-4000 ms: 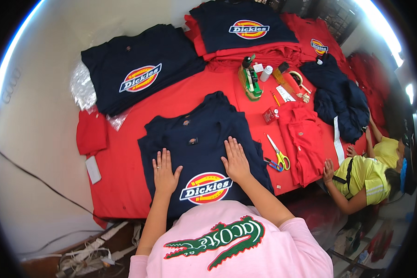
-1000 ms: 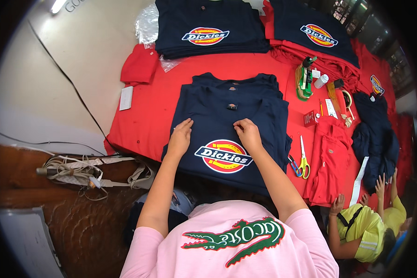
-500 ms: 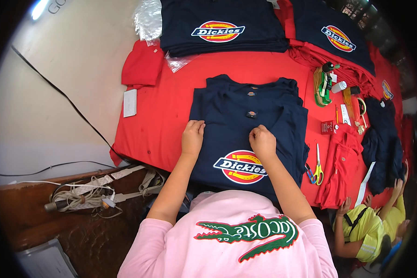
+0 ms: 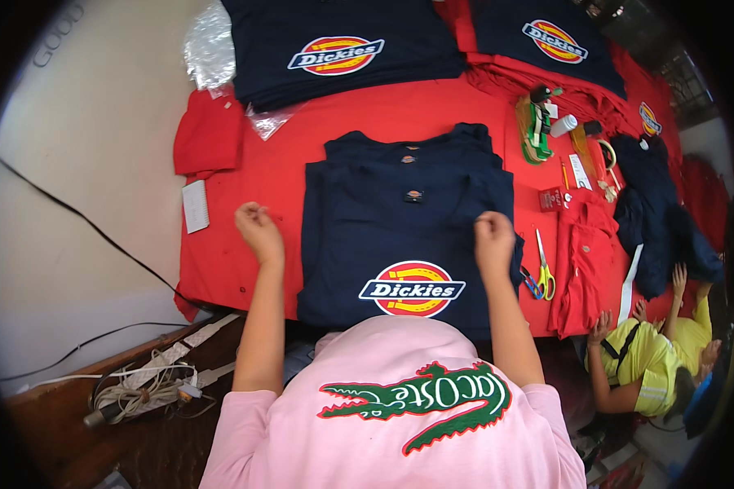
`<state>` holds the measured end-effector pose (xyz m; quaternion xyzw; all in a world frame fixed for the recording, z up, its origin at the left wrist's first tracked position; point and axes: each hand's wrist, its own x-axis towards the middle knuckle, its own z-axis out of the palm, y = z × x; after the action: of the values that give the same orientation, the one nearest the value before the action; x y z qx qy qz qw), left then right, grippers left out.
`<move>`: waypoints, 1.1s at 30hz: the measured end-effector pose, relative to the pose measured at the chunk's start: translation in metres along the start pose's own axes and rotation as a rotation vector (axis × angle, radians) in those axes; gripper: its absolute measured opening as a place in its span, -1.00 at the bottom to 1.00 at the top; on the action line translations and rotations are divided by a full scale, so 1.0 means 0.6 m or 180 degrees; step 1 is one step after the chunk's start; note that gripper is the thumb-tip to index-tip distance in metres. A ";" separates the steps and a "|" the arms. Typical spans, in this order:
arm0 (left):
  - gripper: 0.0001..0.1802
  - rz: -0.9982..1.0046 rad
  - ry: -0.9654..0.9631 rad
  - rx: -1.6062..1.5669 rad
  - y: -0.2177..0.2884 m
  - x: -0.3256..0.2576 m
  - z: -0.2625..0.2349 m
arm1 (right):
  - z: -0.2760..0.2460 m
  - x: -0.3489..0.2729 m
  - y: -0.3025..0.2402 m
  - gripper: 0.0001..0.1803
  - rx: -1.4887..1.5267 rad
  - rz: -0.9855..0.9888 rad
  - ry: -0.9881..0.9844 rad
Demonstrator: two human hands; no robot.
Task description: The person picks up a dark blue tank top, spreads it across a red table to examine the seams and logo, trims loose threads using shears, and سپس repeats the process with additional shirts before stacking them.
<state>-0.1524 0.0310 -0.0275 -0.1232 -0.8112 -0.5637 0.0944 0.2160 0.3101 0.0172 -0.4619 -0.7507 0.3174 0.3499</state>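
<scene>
A navy shirt point(image 4: 408, 236) lies flat in front of me, its neckline away from me and a round red and yellow print low on its front. At least one more navy shirt shows beneath it, its collar peeking out at the far side. My left hand point(image 4: 261, 234) is raised over the red cloth, left of the shirt and apart from it. Its fingers are loosely curled with nothing in them. My right hand point(image 4: 495, 238) is over the shirt's right side, near the edge, fingers folded in. Whether fabric is pinched there is hidden.
Red cloth point(image 4: 269, 179) covers the table. Navy shirts point(image 4: 342, 90) are stacked at the back. On the right lie scissors point(image 4: 542, 277), a green tape dispenser point(image 4: 536, 134) and a red garment point(image 4: 583, 261). A notepad point(image 4: 195, 206) sits left; another person point(image 4: 648, 367) is at right.
Both hands have moved outward: the left off the shirt onto the red cloth side, the right from the shirt's middle to its right edge. The view has shifted slightly.
</scene>
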 end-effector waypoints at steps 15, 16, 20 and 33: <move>-0.28 0.2511 -0.3311 0.1514 0.173 -0.244 0.146 | -0.049 -0.093 0.019 -0.80 0.1303 0.1213 -0.1122; -0.23 0.2560 -0.3285 0.1627 0.169 -0.246 0.146 | -0.014 -0.092 -0.008 -0.79 0.1447 0.1397 -0.1317; -0.14 0.2683 -0.3206 0.1849 0.164 -0.249 0.145 | 0.073 -0.071 -0.056 -0.80 0.0807 0.1034 -0.1404; -0.15 0.2581 -0.3347 0.1892 0.164 -0.244 0.141 | 0.154 -0.090 -0.070 -0.77 -0.2698 -0.1597 -0.1392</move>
<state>0.0157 0.1296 -0.0118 -0.6380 -0.7587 -0.1064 -0.0770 0.1385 0.2310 -0.0130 -0.2922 -0.9556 -0.0179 0.0334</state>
